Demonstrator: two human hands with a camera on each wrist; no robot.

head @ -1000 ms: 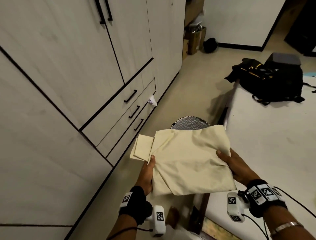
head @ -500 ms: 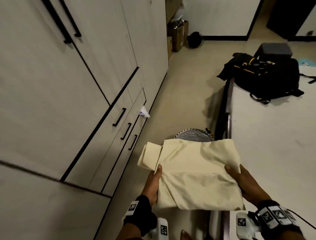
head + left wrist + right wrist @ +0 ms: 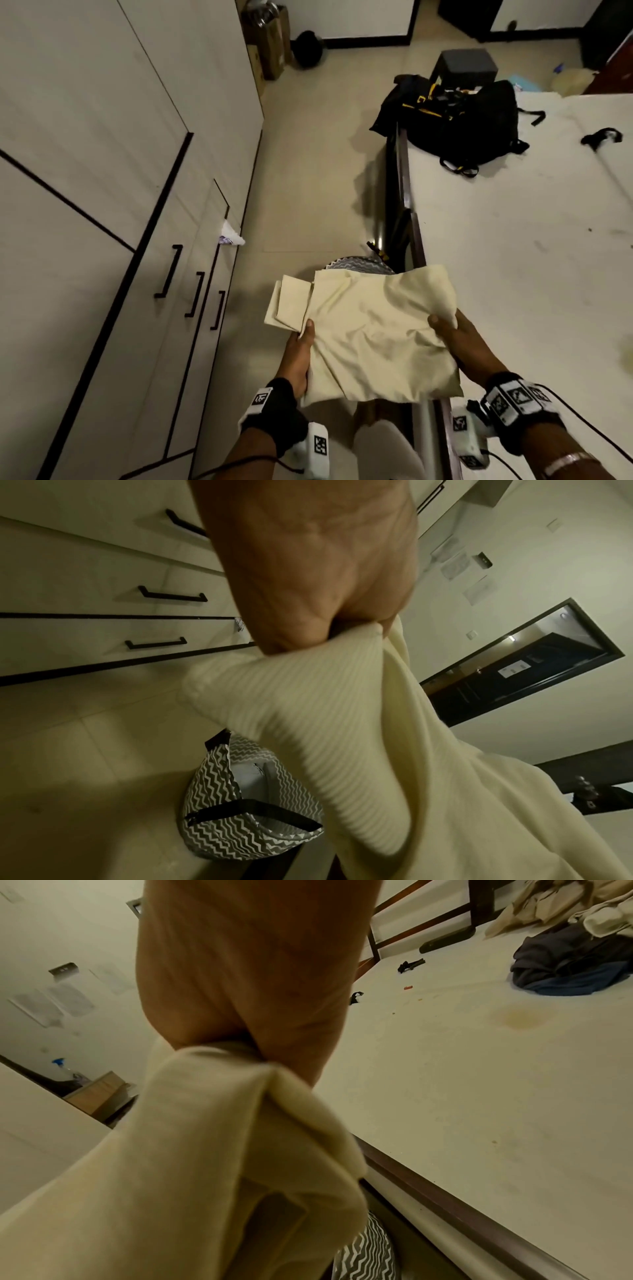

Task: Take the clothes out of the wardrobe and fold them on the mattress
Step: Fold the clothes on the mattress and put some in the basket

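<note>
Head view: both hands carry a cream garment (image 3: 370,329) beside the mattress (image 3: 513,267).
Left hand (image 3: 298,356) and right hand (image 3: 462,346) each pinch an edge; best to lay it flat on bare mattress, clear of the backpack (image 3: 455,120).

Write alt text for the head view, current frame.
Both hands hold a folded cream garment over the mattress edge, the left hand and right hand gripping opposite sides. A closed wardrobe stands left; a black backpack lies on the mattress's far corner.

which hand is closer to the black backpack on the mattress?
Right. The right hand grips the cream garment at the mattress edge, below the backpack; the left hand holds its wardrobe-side edge, farther off.
</note>
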